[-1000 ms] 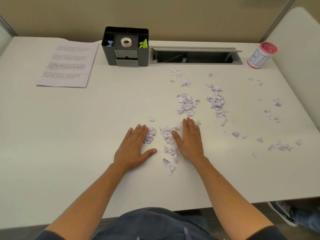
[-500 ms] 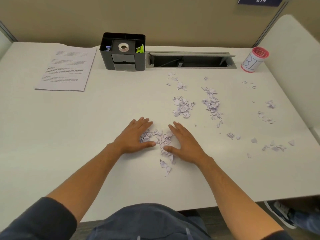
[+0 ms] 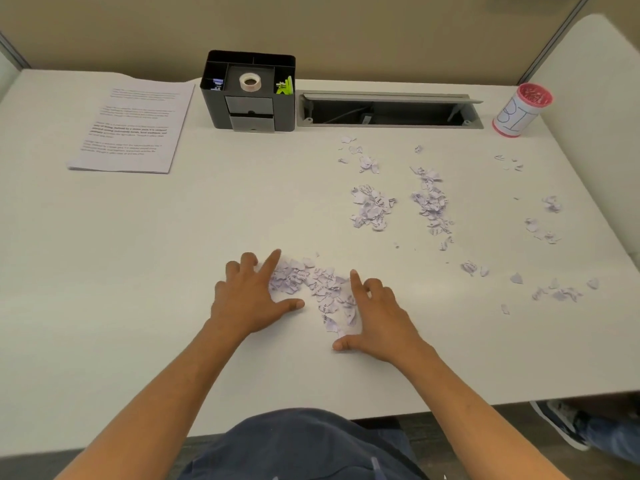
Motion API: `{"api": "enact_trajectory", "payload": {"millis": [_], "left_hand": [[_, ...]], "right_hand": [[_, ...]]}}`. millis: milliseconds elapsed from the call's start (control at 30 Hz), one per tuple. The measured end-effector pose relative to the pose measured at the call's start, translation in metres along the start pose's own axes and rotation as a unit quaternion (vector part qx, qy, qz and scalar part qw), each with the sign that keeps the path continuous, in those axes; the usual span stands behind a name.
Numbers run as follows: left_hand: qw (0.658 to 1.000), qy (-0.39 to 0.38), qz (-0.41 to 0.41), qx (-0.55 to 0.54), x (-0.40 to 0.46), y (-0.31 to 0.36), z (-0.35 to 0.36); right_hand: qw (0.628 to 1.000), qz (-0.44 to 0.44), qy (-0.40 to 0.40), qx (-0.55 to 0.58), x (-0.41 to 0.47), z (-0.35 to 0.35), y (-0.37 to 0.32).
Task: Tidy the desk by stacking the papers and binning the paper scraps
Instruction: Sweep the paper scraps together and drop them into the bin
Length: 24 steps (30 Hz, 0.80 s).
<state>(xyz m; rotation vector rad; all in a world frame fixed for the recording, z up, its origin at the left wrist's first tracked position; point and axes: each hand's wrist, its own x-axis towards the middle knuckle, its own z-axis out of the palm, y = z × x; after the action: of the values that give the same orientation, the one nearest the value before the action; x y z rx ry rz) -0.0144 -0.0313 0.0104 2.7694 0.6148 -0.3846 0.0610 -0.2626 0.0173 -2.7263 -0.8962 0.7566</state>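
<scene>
A white desk (image 3: 104,271) stands against a beige partition wall (image 3: 346,26), with an open grey cable tray (image 3: 388,110) sunk into its far edge. A second white panel (image 3: 602,81) rises at the right, and dark floor (image 3: 485,438) shows below the near edge.

We read "BI" handwritten in large letters on the white cup (image 3: 518,115); the printed sheet (image 3: 133,128) held text too blurred for us to read
</scene>
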Motion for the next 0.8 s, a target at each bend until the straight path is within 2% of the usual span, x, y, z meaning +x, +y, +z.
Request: {"api": "enact_trajectory", "payload": {"millis": [133, 333, 633, 800], "left_hand": [[0.997, -0.043, -0.015, -0.060, 0.009, 0.019, 0.000], [0.996, -0.071, 0.024, -0.057, 0.019, 0.042, -0.001], [0.992, -0.074, 0.091, -0.056, 0.024, 0.047, -0.003], [0.988, -0.080, 0.114, -0.073, 0.028, 0.046, 0.001]], "right_hand": [[0.999, 0.028, 0.000, 0.018, 0.013, 0.004, -0.020], [0.999, 0.037, 0.001, 0.033, 0.033, -0.001, -0.035], [0.997, 0.024, 0.034, 0.069, 0.048, -0.002, -0.043], [0.998, 0.005, 0.051, 0.046, 0.047, 0.003, -0.042]]}}
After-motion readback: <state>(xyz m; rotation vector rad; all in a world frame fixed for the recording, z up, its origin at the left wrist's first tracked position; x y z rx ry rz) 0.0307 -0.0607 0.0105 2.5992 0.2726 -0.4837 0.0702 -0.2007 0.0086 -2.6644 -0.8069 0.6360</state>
